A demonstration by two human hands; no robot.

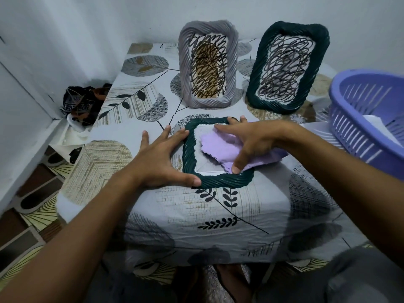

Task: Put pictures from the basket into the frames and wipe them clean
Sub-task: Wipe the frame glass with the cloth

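Observation:
A dark green woven picture frame point(215, 182) lies flat near the front of the table. My left hand point(161, 158) rests spread on its left edge, thumb on the near rim. On the frame's glass, my right hand point(251, 143) presses a lilac cloth point(218, 145) with spread fingers. Behind, a grey woven frame point(208, 64) and a second dark green frame point(286, 68) stand upright, each with a picture in it. A purple plastic basket point(358, 119) with white paper point(380, 127) inside sits at the right.
The table wears a grey cloth printed with leaves point(196, 215) and stands in a corner against white walls. A dark bundle of fabric point(84, 103) lies on the floor at the left. Patterned floor tiles point(28, 219) run along the table's left side.

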